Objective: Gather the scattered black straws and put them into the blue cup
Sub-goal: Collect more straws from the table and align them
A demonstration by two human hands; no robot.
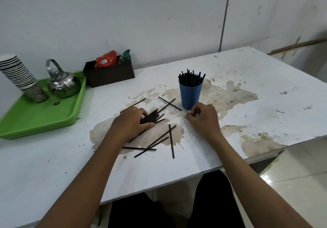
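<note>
Black straws (150, 118) bunched under left hand (131, 121), fingers curled round them.

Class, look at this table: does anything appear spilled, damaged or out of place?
Thin black straws lie scattered and crossed on the white table, outside the blue plastic cup. The tabletop's coating has peeled into brown patches.

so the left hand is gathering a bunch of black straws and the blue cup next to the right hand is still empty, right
Not quite. The head view shows the blue cup already holds many black straws standing upright. The rest is right: the left hand is closing on a bunch of straws on the table, and the cup stands next to the right hand.
</note>
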